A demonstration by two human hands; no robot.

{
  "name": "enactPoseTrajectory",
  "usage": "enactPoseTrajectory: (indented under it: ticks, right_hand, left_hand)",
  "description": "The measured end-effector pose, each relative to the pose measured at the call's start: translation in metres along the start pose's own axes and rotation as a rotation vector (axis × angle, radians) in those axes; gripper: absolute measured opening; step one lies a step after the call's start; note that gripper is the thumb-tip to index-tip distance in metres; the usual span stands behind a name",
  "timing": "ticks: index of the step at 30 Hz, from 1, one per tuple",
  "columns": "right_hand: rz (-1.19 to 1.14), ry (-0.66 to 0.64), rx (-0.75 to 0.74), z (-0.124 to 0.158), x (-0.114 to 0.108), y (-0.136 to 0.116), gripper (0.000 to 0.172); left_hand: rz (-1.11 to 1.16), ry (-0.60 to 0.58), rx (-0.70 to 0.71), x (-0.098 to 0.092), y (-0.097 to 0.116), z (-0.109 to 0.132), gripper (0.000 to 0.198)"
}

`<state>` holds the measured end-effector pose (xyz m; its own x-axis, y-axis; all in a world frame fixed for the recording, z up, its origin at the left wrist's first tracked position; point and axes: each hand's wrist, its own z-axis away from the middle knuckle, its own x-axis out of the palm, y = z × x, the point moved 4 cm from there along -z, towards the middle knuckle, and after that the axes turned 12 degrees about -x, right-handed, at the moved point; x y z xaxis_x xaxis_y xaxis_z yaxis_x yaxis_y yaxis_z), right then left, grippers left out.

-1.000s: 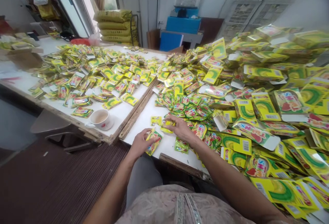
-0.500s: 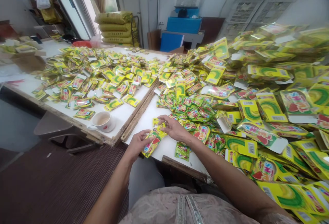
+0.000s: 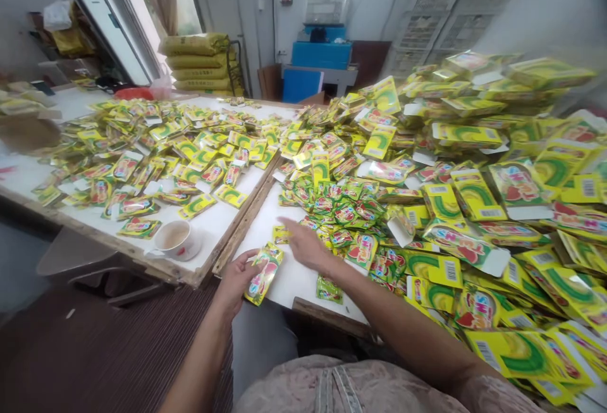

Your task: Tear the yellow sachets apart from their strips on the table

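My left hand [image 3: 236, 283] grips a small yellow and green printed carton [image 3: 264, 274] by its left edge, thumb on the front. The carton tilts over the table's near edge, its pink lettering and red fruit picture facing up. Apart from it, to the upper right, is my right hand [image 3: 306, 245], blurred, with a forefinger stretched out and no object visible in it. Just left of that hand, a yellow packet [image 3: 281, 234] lies on the white tabletop. Beyond the hand is a heap of small green sachets [image 3: 348, 204]. A green sachet [image 3: 329, 289] lies near the front edge.
Yellow cartons [image 3: 474, 195] are piled high on the right, and more cartons [image 3: 190, 147] cover the left table. A white cup [image 3: 177, 240] of brownish drink stands near that table's edge. A wooden strip [image 3: 246, 217] runs between the tables. Yellow sacks [image 3: 199, 62] are stacked behind.
The right hand has come away from the carton, to its upper right. The left hand still holds the carton, now tilted more upright. The whole view has shifted slightly.
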<state>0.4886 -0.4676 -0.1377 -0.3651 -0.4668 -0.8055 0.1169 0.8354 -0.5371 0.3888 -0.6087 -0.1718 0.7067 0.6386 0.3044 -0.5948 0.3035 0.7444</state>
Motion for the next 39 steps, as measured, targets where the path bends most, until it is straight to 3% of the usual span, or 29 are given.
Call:
enactPoseTrajectory:
  ticks: [3, 6, 9, 11, 13, 16, 23, 26, 30, 34, 39]
  right_hand:
    - [0.346, -0.091, 0.019, 0.008, -0.019, 0.029, 0.053]
    - [0.449, -0.169, -0.073, 0.010, -0.024, 0.046, 0.036]
    - [0.307, -0.024, 0.044, 0.009, -0.025, 0.049, 0.030]
    - [0.065, 0.113, 0.148, 0.011, -0.023, 0.044, 0.025]
    - [-0.213, 0.178, 0.156, 0.013, -0.018, 0.033, 0.021]
    - [-0.402, 0.130, 0.101, 0.016, -0.014, 0.018, 0.013]
    - [-0.397, -0.116, 0.075, 0.021, -0.021, 0.001, 0.012]
    - [-0.456, -0.046, 0.159, 0.021, -0.018, -0.002, 0.004]
    - [-0.526, 0.111, 0.211, 0.028, -0.013, -0.012, 0.018]
    - [-0.554, 0.067, 0.186, 0.035, -0.007, -0.021, 0.037]
    - [-0.850, 0.091, 0.272, 0.033, 0.000, -0.014, 0.050]
  left_hand:
    - [-0.006, -0.020, -0.041, 0.006, -0.002, -0.001, 0.061]
    - [0.009, -0.024, -0.054, 0.012, -0.003, -0.004, 0.061]
    - [-0.001, 0.017, -0.043, 0.012, -0.005, -0.008, 0.063]
    - [-0.025, 0.034, -0.034, 0.011, -0.006, -0.009, 0.063]
    - [-0.046, 0.028, -0.021, 0.010, -0.007, -0.010, 0.062]
    - [-0.055, -0.013, 0.031, 0.011, -0.007, -0.007, 0.060]
    - [-0.100, -0.098, 0.048, 0.026, -0.006, 0.004, 0.057]
    - [-0.104, -0.137, 0.065, 0.033, -0.006, 0.003, 0.059]
    - [-0.090, -0.085, 0.083, 0.032, -0.006, -0.002, 0.058]
    - [-0.086, -0.019, 0.096, 0.029, -0.009, -0.005, 0.053]
    - [-0.024, -0.120, 0.078, 0.041, -0.007, -0.003, 0.047]
